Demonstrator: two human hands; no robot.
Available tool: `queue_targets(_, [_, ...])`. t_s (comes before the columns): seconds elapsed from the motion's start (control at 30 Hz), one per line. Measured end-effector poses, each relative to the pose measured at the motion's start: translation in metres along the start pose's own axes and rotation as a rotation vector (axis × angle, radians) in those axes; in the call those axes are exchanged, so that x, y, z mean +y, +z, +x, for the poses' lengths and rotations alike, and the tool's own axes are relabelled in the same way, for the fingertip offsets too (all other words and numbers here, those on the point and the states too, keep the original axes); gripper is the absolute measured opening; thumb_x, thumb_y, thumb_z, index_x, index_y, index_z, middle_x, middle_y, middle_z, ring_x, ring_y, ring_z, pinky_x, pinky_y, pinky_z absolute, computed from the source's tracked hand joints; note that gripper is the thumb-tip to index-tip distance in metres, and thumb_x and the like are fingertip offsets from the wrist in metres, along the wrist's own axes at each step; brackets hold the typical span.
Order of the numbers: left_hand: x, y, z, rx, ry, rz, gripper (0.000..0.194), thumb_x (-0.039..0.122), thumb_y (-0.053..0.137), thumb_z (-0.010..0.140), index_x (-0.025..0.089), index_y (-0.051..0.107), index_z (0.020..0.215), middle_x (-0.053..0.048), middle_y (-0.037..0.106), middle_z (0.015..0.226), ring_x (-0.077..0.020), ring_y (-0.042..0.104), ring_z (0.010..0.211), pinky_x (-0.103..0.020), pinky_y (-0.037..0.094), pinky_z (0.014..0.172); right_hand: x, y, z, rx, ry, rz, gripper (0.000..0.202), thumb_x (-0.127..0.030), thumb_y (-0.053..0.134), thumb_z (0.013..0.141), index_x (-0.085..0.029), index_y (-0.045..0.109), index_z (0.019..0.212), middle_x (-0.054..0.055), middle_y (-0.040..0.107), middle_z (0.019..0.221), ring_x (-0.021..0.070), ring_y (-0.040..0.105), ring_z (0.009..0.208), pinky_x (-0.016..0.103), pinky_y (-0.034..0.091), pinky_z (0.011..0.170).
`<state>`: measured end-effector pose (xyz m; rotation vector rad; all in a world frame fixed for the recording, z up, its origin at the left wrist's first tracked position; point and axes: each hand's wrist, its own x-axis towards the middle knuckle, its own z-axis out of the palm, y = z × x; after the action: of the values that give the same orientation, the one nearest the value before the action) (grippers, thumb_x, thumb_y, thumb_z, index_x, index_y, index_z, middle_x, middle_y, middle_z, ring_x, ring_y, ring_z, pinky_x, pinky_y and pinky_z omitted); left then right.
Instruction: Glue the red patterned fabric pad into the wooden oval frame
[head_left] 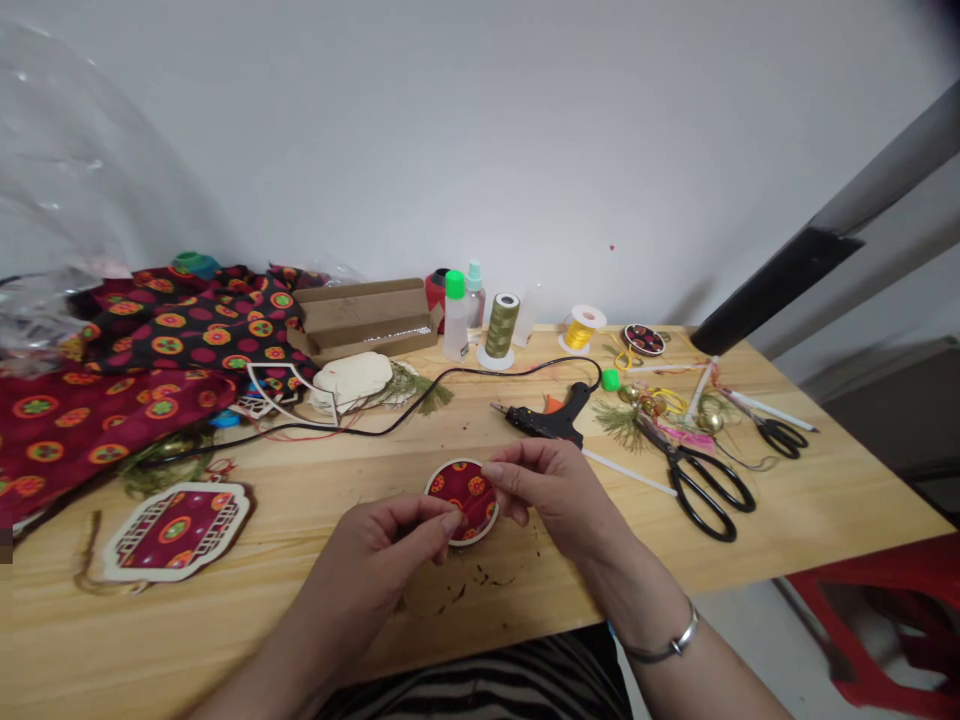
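Between my hands is a small round disc (463, 486) covered in dark red fabric with orange flower motifs and edged by a pale rim. My left hand (401, 545) is closed in a pinch at the disc's lower left, thumb and forefinger tips over its face. At the upper right rim, my right hand (544, 485) pinches with thumb and forefinger; its other fingers curl behind. Whether a fine thread is also in the fingers cannot be made out. Just beyond my right hand lies a black glue gun (551, 415) with a white glue stick (630, 472) at its rear.
A framed fabric pendant (180, 530) lies at left, below heaped patterned fabric (172, 340). Black scissors (697, 480) and smaller scissors (776, 435) are at right. Behind stand a cardboard box (367, 315), bottles (454, 325), green thread (502, 330) and a yellow spool (581, 330). A black cord (390, 425) crosses the table.
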<state>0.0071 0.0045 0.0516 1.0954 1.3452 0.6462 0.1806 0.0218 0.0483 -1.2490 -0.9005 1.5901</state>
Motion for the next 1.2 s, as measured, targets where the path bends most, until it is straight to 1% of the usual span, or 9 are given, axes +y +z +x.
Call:
queue_targets(0.1, [0.0015,0.001,-0.0008,0.001,0.013,0.005,0.026,0.042,0.068,0.067,0.018,0.069,0.06,0.0,0.062,0.059,-0.0163,0.051,0.06,-0.024,0.038,0.059,0.0004,-0.0002,-0.0005,0.005,-0.003,0.002,0.021,-0.031,0.077,0.062,-0.012,0.067,0.062,-0.004,0.056,0.046,0.0041,0.043,0.037,0.017,0.032,0.037])
queue_targets(0.27, [0.0024,0.0018,-0.0011,0.035,0.002,-0.009,0.025,0.043,0.069,0.065,0.018,0.07,0.06,0.0,0.062,0.057,-0.0155,0.05,0.056,-0.024,0.036,0.054,0.0012,-0.0016,-0.0007,-0.002,-0.002,0.011,0.022,-0.032,0.077,0.061,-0.012,0.067,0.062,-0.004,0.057,0.046,0.0044,0.043,0.037,0.017,0.032,0.037])
queue_targets(0.37, [0.002,0.0011,-0.0007,0.035,0.011,-0.026,0.025,0.042,0.07,0.064,0.018,0.071,0.06,0.0,0.063,0.057,-0.0143,0.05,0.055,-0.023,0.036,0.053,0.0013,-0.0032,-0.0003,-0.007,-0.004,0.018,0.023,-0.033,0.077,0.061,-0.013,0.066,0.061,-0.003,0.057,0.045,0.0047,0.044,0.037,0.017,0.032,0.037])
queue_targets(0.53, [0.0028,-0.0007,-0.0008,0.01,-0.028,-0.008,0.027,0.044,0.07,0.065,0.017,0.072,0.066,0.001,0.06,0.055,-0.012,0.045,0.051,-0.021,0.031,0.047,0.0015,-0.0063,0.0004,-0.031,0.008,0.015,0.021,-0.031,0.075,0.063,-0.012,0.066,0.063,-0.003,0.059,0.046,0.0051,0.047,0.037,0.017,0.034,0.037])
queue_targets(0.73, [0.0076,-0.0019,-0.0028,0.062,0.006,-0.044,0.023,0.039,0.071,0.064,0.017,0.073,0.066,0.001,0.063,0.055,-0.0117,0.046,0.052,-0.021,0.031,0.048,0.0008,-0.0082,-0.0002,-0.036,0.009,-0.023,0.022,-0.031,0.076,0.063,-0.012,0.066,0.063,-0.003,0.059,0.046,0.0047,0.046,0.038,0.017,0.035,0.038])
queue_targets(0.9, [0.0091,-0.005,-0.0021,0.079,-0.006,-0.033,0.026,0.041,0.072,0.064,0.016,0.074,0.071,0.001,0.062,0.056,-0.011,0.043,0.051,-0.021,0.029,0.046,0.0007,-0.0083,0.0006,-0.036,0.003,-0.014,0.022,-0.031,0.075,0.063,-0.013,0.064,0.062,-0.004,0.057,0.044,0.0051,0.047,0.038,0.016,0.035,0.036])
queue_targets(1.07, [0.0071,-0.0073,0.0004,0.036,-0.017,-0.023,0.027,0.042,0.073,0.063,0.016,0.074,0.072,0.001,0.061,0.057,-0.0113,0.044,0.052,-0.02,0.03,0.047,0.0026,-0.0095,0.0019,-0.034,0.002,-0.011,0.022,-0.032,0.075,0.062,-0.012,0.063,0.063,-0.004,0.057,0.045,0.0055,0.048,0.038,0.015,0.035,0.034])
queue_targets(1.2, [0.0061,-0.0066,0.0008,0.043,-0.016,-0.023,0.027,0.042,0.072,0.064,0.016,0.074,0.072,0.001,0.06,0.056,-0.0113,0.043,0.052,-0.02,0.029,0.046,0.0029,-0.0099,0.0011,-0.034,0.003,-0.014,0.021,-0.031,0.074,0.063,-0.012,0.063,0.062,-0.003,0.058,0.045,0.0059,0.048,0.038,0.016,0.037,0.035])
